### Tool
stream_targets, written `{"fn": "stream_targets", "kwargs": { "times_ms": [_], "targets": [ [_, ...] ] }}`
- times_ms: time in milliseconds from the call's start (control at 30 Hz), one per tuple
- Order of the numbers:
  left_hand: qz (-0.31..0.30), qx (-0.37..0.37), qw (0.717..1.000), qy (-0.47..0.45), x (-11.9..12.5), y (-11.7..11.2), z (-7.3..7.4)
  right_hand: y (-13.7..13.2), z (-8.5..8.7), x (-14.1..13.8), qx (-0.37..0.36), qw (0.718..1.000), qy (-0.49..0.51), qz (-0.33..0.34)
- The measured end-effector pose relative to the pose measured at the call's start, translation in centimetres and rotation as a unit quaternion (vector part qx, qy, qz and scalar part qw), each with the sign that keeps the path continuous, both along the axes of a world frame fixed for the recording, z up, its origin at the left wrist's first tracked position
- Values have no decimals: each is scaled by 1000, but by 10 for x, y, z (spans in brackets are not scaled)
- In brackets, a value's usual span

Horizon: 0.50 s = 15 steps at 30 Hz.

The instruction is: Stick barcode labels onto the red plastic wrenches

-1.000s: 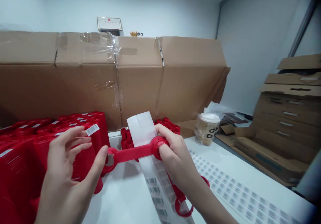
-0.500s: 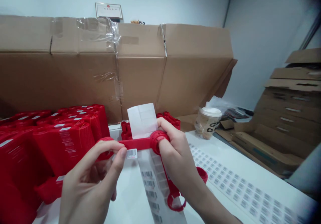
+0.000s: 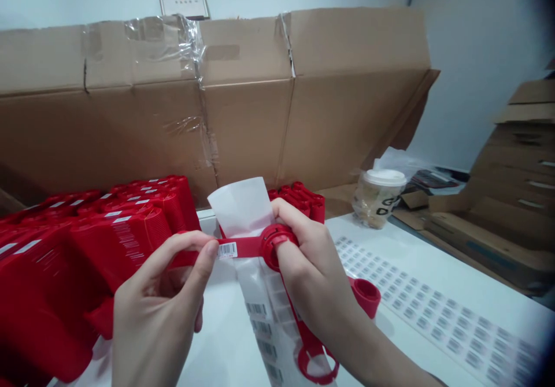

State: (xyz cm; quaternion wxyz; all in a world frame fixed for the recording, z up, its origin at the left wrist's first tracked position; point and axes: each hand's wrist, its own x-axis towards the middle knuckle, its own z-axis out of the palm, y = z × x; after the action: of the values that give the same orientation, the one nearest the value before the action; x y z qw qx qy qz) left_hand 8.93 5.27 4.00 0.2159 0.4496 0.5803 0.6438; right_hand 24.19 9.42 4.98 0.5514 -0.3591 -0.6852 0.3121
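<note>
A red plastic strap with a round ring end (image 3: 248, 247) is stretched between my hands. My right hand (image 3: 314, 271) is closed around its ring end, and also pins a white strip of barcode labels (image 3: 262, 332) whose blank top stands up behind the strap. With thumb and forefinger pinched, my left hand (image 3: 158, 297) grips the left edge of a small barcode sticker (image 3: 228, 250), which lies over the face of the strap. Whether the sticker is stuck down I cannot tell. Another open red ring (image 3: 318, 367) dangles below my right hand.
Several red rolled pieces with white labels (image 3: 134, 237) stand packed on the left. A red roll (image 3: 366, 297) lies to the right beside a sheet of barcode labels (image 3: 427, 312). A lidded cup (image 3: 381, 196) stands farther back, before a large cardboard box (image 3: 243, 127).
My left hand has raised the sticker from the strap's lower edge onto its face. My right hand still holds the ring. The view has shifted slightly.
</note>
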Motion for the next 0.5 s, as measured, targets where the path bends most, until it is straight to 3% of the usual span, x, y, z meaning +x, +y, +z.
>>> {"fn": "stream_targets", "kwargs": {
  "times_ms": [500],
  "targets": [
    [6, -17, 1000, -23, 0, 1, -4, 2, 0, -1, -5, 1000, -2, 0]
  ]
}}
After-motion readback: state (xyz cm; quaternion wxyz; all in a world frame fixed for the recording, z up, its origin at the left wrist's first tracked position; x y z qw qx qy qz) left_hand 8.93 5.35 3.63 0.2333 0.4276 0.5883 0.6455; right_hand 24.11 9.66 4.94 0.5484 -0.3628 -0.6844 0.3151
